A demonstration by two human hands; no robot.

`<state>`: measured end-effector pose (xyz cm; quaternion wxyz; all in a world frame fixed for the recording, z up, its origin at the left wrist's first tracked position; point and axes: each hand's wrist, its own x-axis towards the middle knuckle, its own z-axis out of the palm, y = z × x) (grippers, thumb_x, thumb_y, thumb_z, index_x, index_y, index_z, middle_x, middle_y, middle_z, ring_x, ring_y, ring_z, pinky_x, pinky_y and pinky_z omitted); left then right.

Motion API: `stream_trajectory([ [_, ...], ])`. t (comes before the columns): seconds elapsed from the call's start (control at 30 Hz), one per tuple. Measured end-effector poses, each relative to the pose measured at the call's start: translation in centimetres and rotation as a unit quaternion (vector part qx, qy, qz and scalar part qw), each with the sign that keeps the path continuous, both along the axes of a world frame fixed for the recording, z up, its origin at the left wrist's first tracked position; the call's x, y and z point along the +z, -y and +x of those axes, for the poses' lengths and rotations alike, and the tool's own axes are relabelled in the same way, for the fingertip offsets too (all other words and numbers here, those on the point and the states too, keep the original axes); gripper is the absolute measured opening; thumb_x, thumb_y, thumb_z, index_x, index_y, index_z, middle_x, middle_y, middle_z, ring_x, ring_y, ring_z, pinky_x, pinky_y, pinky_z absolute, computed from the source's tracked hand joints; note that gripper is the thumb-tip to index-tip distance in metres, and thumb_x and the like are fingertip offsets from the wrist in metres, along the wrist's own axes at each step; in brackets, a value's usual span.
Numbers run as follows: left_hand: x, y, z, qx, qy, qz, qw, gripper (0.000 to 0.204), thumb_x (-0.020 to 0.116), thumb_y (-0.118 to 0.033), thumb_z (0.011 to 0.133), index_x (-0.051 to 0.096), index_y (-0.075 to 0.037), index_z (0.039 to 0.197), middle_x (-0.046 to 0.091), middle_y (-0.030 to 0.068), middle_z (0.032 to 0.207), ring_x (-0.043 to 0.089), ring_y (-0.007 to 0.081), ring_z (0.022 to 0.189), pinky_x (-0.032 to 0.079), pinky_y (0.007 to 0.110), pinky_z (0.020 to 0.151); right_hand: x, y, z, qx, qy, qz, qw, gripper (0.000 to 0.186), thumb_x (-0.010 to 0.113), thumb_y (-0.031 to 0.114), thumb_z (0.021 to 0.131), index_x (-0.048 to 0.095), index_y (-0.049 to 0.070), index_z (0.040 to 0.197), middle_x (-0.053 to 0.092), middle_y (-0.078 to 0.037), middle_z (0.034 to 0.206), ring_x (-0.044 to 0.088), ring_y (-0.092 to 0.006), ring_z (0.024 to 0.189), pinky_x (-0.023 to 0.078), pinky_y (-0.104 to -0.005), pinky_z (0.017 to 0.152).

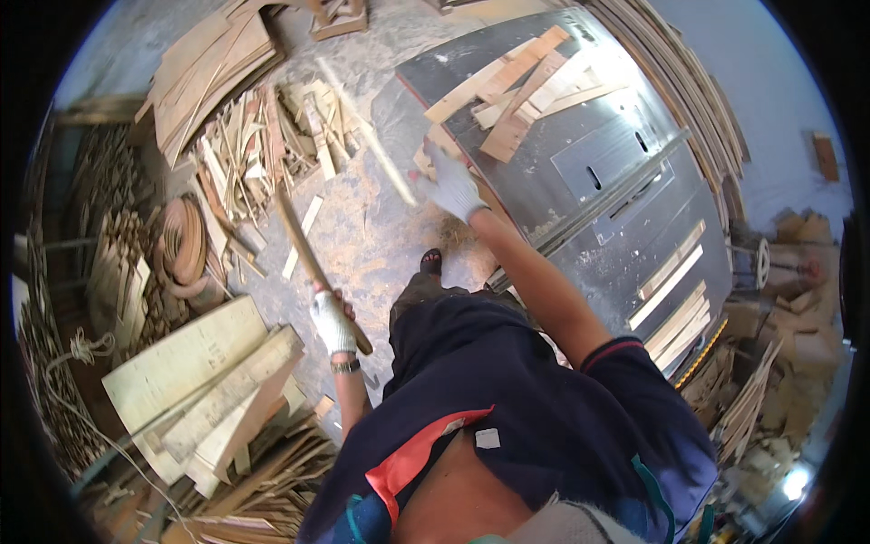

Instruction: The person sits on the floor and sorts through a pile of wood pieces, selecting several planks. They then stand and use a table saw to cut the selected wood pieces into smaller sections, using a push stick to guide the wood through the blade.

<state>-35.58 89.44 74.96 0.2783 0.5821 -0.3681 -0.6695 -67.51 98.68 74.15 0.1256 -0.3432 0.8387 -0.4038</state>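
My left hand (333, 324), in a white glove with bare fingertips, is closed around a long brown wooden strip (308, 256). The strip slants up and away over the floor. Beside the near-left edge of a dark metal machine table (562, 204), my right hand (446, 184), also gloved, has its fingers spread apart. A pale thin wooden strip (367, 131), smeared by motion, has its near end just left of that hand. Partly behind the right hand is a light board (444, 140) along the table edge; whether the fingers touch it is unclear.
Several boards (517, 95) lie across the table's far part, and pale strips (675, 326) on its near right. Offcuts (263, 150) cover the floor at far left, near stacked sheets (213, 72). Thick planks (204, 363) are piled at left. Long boards (680, 82) line the right wall.
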Motion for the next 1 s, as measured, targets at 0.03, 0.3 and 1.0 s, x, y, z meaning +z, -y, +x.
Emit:
stream_trajectory([
  [0.03,0.1,0.3,0.8,-0.001,0.007,0.008,1.000,0.038,0.056,-0.047,0.100,0.053,-0.011,0.087,0.052,0.0013,0.065,0.044,0.0112,0.043,0.036,0.027,0.038,-1.6,1.3,-2.1,-0.080,-0.101,0.001,0.992,0.062,0.069,0.045,0.087,0.053,0.002,0.130,0.058,-0.024,0.127,0.058,-0.0399,0.112,0.047,-0.0466,0.095],
  [0.3,-1.5,0.6,6.9,0.012,-0.011,0.057,0.998,0.043,0.055,-0.054,0.098,0.052,-0.013,0.088,0.055,0.0029,0.068,0.046,0.0166,0.041,0.038,0.031,0.037,-1.1,-1.1,-16.4,-0.522,0.045,0.191,0.830,0.074,0.072,0.051,0.079,0.050,0.007,0.134,0.049,-0.024,0.142,0.054,-0.0355,0.127,0.044,-0.0411,0.106],
  [1.0,5.2,0.2,-2.7,-0.205,0.041,-0.034,0.977,0.040,0.057,-0.050,0.100,0.051,-0.010,0.095,0.053,0.0019,0.071,0.046,0.0112,0.044,0.037,0.026,0.038,-10.6,-10.1,-26.5,-0.422,0.181,-0.010,0.888,0.048,0.068,0.040,0.081,0.073,-0.003,0.101,0.071,-0.027,0.106,0.068,-0.0389,0.103,0.052,-0.0428,0.086],
])
